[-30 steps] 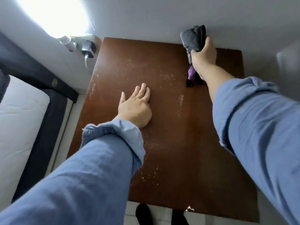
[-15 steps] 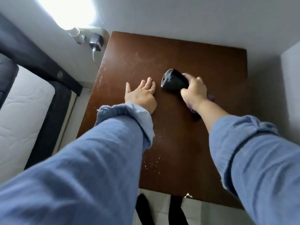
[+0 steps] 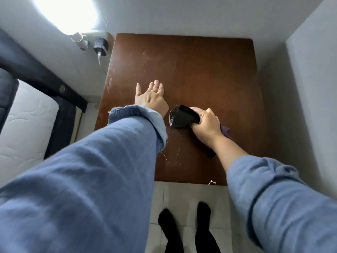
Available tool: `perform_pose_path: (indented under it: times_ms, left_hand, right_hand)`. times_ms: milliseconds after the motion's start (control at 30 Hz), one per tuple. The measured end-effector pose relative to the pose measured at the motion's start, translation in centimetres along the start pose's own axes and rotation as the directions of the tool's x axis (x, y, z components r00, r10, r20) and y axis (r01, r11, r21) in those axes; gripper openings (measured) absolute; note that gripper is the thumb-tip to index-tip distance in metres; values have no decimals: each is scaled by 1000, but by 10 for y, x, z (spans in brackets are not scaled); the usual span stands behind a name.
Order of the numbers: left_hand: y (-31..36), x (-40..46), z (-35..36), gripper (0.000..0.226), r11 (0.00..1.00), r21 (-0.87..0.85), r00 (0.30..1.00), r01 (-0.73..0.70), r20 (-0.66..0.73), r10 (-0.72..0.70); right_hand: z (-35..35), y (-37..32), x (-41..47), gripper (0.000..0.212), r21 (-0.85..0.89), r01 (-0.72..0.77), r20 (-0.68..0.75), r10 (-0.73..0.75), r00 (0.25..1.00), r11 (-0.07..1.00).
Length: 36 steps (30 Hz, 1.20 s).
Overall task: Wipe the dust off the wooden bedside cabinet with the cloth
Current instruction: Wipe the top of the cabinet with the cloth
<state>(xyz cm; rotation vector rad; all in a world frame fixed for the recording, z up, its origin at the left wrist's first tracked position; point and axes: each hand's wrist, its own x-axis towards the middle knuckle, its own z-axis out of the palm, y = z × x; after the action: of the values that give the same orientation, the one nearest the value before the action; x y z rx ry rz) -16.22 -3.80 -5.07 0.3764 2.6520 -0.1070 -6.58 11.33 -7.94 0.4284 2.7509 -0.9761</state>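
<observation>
Step in hand: wiping is under way, judging by the right hand [image 3: 205,123] with its grip curled tight round the bunched dark cloth [image 3: 183,116], pressed onto the wooden top of the bedside cabinet [image 3: 209,73].
Cloth: near the middle of the top, just beside the left wrist; a purple fold shows behind the right hand.
Left hand [image 3: 150,96]: flat on the top, fingers straight, holding nothing; it looks to be bracing.
Dust [image 3: 173,152]: pale specks lie on the near part of the top, toward the front edge, and a fainter scatter sits near the far left corner.
Progress: partway; the right half looks clean.
Next move: it calls for sweeping the cloth through the near specks, with the left hand lifted clear so the patch beneath it can be wiped.
Risk: specks could drop onto the tiled floor [image 3: 184,194].
</observation>
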Motion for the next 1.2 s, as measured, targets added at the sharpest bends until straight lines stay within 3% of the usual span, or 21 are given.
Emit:
perform_pose_path:
  times_ms: [167,333,467,667,833,1000,1100,1200]
  left_hand:
    - [-4,-83,41,61,999,-51,1000,-11,3,12]
    - [-6,-149,80,62,996,-60,998,68,6,-67]
    - [-9,-148,76,65,990,-99,991,101,103,-91]
    - [-4,-150,78,66,983,-101,980,153,145,-138]
    - [-3,-150,85,64,979,-109,982,174,100,-163]
    - [0,-151,88,62,980,-90,981,179,88,-171]
    - [-2,-150,87,61,982,-72,980,176,105,-168]
    - [-2,-150,81,60,983,-76,978,166,139,-154]
  right_hand:
    - [1,-3,-1,51,2,-71,-9,71,997,997]
    - [6,0,4,57,8,-88,21,87,996,996]
    - [7,7,-7,56,11,-89,39,88,995,996]
    - [21,39,-93,50,29,-17,92,14,996,999]
    - [26,55,-135,49,102,1,211,-23,977,995]
    - [-3,55,-159,36,130,53,460,-107,881,990]
    - [-25,51,-153,26,312,-50,416,-89,905,949]
    - [-41,42,-130,32,450,-203,415,-2,910,870]
